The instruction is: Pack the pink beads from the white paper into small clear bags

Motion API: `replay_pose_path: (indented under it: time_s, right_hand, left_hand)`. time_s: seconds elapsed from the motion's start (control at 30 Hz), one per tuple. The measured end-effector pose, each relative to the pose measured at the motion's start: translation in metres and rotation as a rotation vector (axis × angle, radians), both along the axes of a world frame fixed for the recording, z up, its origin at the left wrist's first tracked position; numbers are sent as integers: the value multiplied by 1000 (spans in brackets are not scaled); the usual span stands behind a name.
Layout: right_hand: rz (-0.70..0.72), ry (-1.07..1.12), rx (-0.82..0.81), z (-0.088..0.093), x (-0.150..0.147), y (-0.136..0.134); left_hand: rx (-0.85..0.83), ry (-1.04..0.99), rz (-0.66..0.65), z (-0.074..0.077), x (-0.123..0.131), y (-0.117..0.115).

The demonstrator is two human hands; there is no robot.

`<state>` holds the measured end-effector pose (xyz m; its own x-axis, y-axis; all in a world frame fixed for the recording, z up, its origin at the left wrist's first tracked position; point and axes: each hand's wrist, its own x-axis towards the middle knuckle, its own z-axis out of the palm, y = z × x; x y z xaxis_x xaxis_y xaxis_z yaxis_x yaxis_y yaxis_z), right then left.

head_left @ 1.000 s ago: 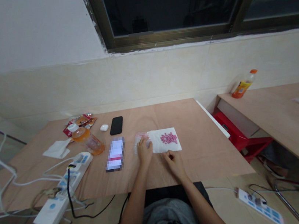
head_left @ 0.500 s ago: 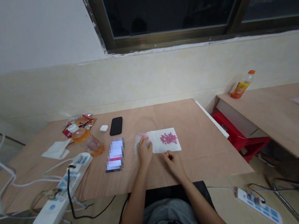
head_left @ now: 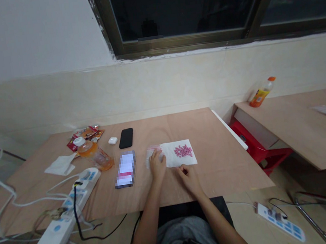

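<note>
A plywood bench (head_left: pixel 225 174) fills the middle of the view, below a tiled wall and a dark window, with a second plywood bench (head_left: pixel 304 134) to the right and a red plastic stool (head_left: pixel 259 140) in the gap.

Left hand (head_left: pixel 158 167): fingers pointing forward and lying down on a clear plastic bag (head_left: pixel 152 154), at the left edge of a white paper sheet (head_left: pixel 172 155). The grip looks loose, but I can't tell if it has hold of the bag. Right hand (head_left: pixel 190 179): fingers curled into a small pinch, just below the near edge of the sheet, apart from the bag. Nothing shows in the pinch; too small to tell.

Small round pink pills (head_left: pixel 183 151) lie in a tight cluster on the sheet, untouched by either hand.

Compared with the earlier frames, hands and pills match; only the view has shifted slightly.

Left on the bench: a power strip (head_left: pixel 87 177), a blurred phone (head_left: pixel 125 169), a black phone (head_left: pixel 126 138), a white earbud case (head_left: pixel 112 141), an orange-filled plastic bottle (head_left: pixel 92 150), a crumpled tissue (head_left: pixel 60 165).
</note>
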<state>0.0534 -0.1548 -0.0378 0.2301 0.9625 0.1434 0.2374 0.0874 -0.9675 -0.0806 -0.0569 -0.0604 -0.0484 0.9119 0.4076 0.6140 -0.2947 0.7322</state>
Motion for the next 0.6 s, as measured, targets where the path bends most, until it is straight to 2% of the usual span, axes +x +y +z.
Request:
replay_pose_path:
  time_s: [0.2, 0.6]
  right_hand:
    - [14, -42, -5, 1, 1, 0]
    - [38, -50, -6, -1, 1, -1]
  left_hand:
    - [-3, 66, 14, -2, 0, 0]
    - [-16, 72, 4, 3, 1, -3]
